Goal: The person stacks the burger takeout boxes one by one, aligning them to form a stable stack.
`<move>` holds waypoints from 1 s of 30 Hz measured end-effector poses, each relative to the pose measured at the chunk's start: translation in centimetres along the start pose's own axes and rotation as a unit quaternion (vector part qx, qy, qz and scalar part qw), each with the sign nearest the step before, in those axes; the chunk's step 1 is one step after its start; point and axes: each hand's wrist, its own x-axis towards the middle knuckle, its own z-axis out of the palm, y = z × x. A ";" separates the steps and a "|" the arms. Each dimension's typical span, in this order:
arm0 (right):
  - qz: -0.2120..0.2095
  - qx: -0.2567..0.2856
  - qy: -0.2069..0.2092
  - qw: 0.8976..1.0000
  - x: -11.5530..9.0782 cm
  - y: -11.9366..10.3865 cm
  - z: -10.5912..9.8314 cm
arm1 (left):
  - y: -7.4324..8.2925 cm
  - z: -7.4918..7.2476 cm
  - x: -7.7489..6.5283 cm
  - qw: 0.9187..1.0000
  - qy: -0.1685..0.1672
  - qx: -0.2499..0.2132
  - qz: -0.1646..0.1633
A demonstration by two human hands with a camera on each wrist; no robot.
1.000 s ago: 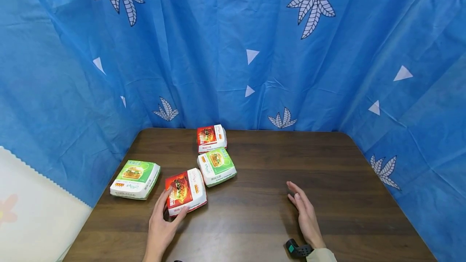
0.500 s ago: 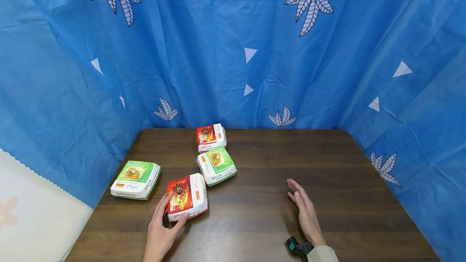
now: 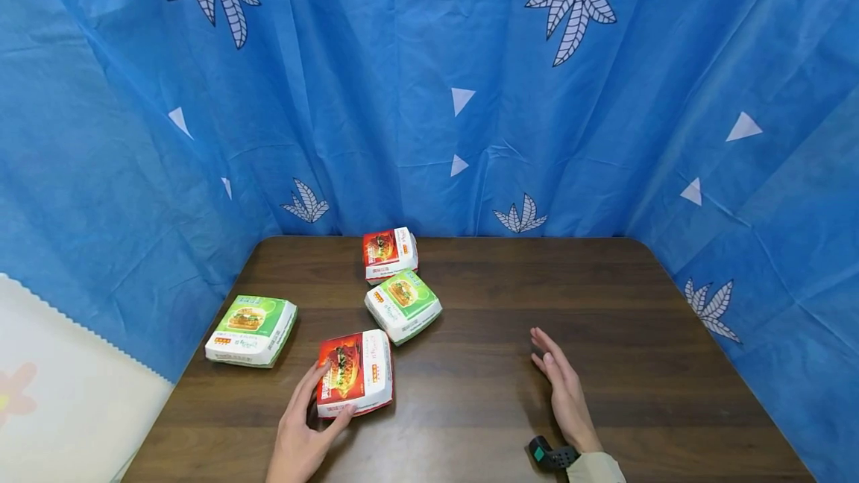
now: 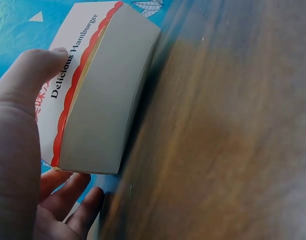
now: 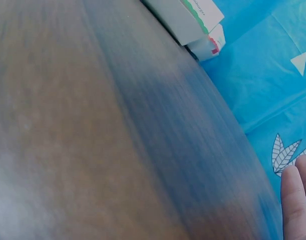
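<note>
The left hand (image 3: 300, 429) grips the near red box (image 3: 361, 375), thumb and fingers on two sides, a sensible firm hold, on or just above the table (image 3: 483, 371); I cannot tell which. The right hand (image 3: 568, 402), fingers rather straight, holds nothing.

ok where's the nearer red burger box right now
In the head view, the nearer red burger box is left of centre, held by the left hand, just in front of the right-hand green box.
</note>
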 end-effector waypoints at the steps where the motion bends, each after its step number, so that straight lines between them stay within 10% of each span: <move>1: -0.002 0.000 0.000 1.000 0.0 0.0 0.0 | 0.1 0.0 -0.1 1.000 -0.002 0.003 0.002; 30: 0.020 -0.027 -0.003 0.999 -0.2 -0.1 0.0 | 2.2 0.4 -1.2 0.994 -0.082 0.036 0.056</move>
